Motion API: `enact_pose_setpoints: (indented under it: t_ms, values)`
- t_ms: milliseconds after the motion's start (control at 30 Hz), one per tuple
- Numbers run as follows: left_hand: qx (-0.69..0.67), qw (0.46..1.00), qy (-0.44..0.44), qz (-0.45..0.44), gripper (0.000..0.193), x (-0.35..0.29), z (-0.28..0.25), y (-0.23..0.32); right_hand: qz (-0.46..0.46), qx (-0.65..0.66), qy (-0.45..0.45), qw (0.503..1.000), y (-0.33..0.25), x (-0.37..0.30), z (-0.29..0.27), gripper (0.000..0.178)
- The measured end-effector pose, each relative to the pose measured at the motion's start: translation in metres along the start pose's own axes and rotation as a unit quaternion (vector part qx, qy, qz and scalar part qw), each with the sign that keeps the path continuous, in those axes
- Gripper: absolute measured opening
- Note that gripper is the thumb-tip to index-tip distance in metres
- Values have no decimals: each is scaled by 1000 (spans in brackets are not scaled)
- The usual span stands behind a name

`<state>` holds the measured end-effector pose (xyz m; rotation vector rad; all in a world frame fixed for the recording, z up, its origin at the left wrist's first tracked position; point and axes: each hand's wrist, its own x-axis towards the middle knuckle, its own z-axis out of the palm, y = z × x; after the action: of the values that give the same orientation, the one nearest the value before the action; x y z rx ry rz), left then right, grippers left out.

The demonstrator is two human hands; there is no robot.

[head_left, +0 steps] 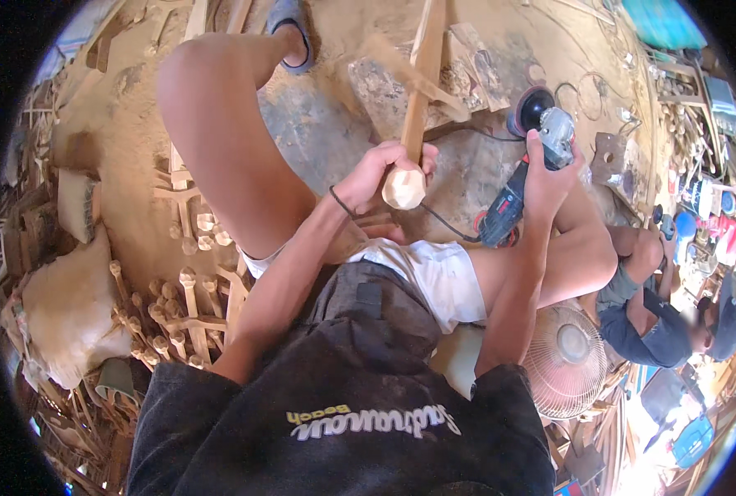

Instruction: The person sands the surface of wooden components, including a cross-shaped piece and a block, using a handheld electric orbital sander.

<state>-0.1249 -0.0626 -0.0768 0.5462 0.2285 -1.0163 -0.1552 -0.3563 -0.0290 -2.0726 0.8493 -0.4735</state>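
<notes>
The left grip (pixel 376 172) held a stick (pixel 418 99), its knob (pixel 403 189) cut but seemingly not smooth; the right grip (pixel 549 180) held a grinder (pixel 504 205).

From the middle of the head view, the left hand (pixel 378 169) is at 12 o'clock, its fingers wrapped around a wooden stick (pixel 419 99) just above the faceted knob (pixel 404 189) on its near end; the shaft runs up between 12 and 1. At 2 o'clock the right hand (pixel 547 178) grips an angle grinder (pixel 503 207), its round disc (pixel 535 107) apart from the wood. Carved wooden pieces (pixel 188 285) with knobbed ends cluster at 8 o'clock, a pale sack-like bundle (pixel 66 306) nearer 9. A wire-caged fan (pixel 569 364) is at 4 o'clock, another person (pixel 661 341) in dark clothes between 3 and 4. A sandal (pixel 289 12) shows past 11.
</notes>
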Motion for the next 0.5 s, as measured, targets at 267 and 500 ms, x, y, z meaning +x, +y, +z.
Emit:
enact_pose_setpoints:
  t_ms: [267,500]
  values:
    - [359,888,287,27,46,36,-90,-101,-115,-137,-47,983,-5,-26,35,86]
    - [272,914,295,59,37,53,-108,-125,-73,-235,-228,942,-10,-59,85,78]
